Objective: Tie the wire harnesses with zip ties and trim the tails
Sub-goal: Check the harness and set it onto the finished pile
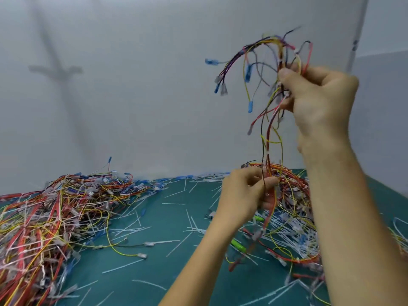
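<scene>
Right hand (pixel 318 100) nearest, raised, fingers (pixel 287 76) clamped on multicoloured wire harness (pixel 267 151) hanging near-vertical; left hand (pixel 242 195) directly below, fingers (pixel 270 181) pinching lower strands just above teal desk (pixel 167 219).

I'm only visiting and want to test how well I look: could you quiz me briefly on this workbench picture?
1. True or false: the right hand grips a wire harness lifted above the green mat.
2. What does the left hand pinch? A) lower wires of that same harness B) a pair of cutters C) nothing
3. Fill in: the heap of harnesses far from both hands lies on the mat's ___ side.
Key: 1 true; 2 A; 3 left.
</scene>
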`<state>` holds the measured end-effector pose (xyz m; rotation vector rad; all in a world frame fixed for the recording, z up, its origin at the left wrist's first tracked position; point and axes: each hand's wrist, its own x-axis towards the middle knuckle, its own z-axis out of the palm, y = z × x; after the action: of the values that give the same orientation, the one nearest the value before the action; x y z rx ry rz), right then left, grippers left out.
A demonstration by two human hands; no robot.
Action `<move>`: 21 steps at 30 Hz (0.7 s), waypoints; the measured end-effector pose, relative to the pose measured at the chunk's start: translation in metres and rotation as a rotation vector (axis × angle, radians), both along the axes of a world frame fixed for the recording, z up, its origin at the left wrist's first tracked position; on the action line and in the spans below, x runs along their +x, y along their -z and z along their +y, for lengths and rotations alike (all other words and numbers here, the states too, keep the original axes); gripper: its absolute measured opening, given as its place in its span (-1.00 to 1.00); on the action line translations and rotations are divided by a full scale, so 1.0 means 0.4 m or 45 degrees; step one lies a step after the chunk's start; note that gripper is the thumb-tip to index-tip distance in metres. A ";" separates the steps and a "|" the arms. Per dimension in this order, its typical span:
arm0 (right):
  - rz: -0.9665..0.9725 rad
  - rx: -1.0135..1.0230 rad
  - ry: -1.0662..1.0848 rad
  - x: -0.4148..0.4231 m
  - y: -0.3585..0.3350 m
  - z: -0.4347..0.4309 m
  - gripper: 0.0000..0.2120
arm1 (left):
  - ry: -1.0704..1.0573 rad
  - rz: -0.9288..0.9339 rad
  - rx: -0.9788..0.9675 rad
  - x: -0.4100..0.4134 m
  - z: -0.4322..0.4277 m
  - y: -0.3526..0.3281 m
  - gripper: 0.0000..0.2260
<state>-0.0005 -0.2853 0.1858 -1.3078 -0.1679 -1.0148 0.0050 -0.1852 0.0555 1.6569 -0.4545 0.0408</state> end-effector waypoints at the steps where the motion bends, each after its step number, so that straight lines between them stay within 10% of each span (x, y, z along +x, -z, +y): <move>1: 0.026 -0.058 0.039 0.010 0.005 0.002 -0.79 | 0.033 0.053 -0.047 -0.007 -0.024 0.005 -0.87; 13: 0.202 -0.363 0.314 0.089 0.103 -0.010 -0.80 | -0.166 -0.072 0.097 -0.027 -0.160 0.052 -0.90; 18: 0.331 -0.395 0.418 0.149 0.129 -0.044 -0.82 | 0.023 0.280 -0.200 -0.034 -0.220 0.071 -0.82; 21: 0.500 -0.395 0.510 0.183 0.161 -0.085 -0.82 | 0.053 0.250 0.099 -0.025 -0.212 0.092 -0.78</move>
<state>0.0728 -0.3192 0.1212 -1.8471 0.2562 -1.0678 -0.0051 -0.2699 0.0187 1.7079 -0.3442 -0.1715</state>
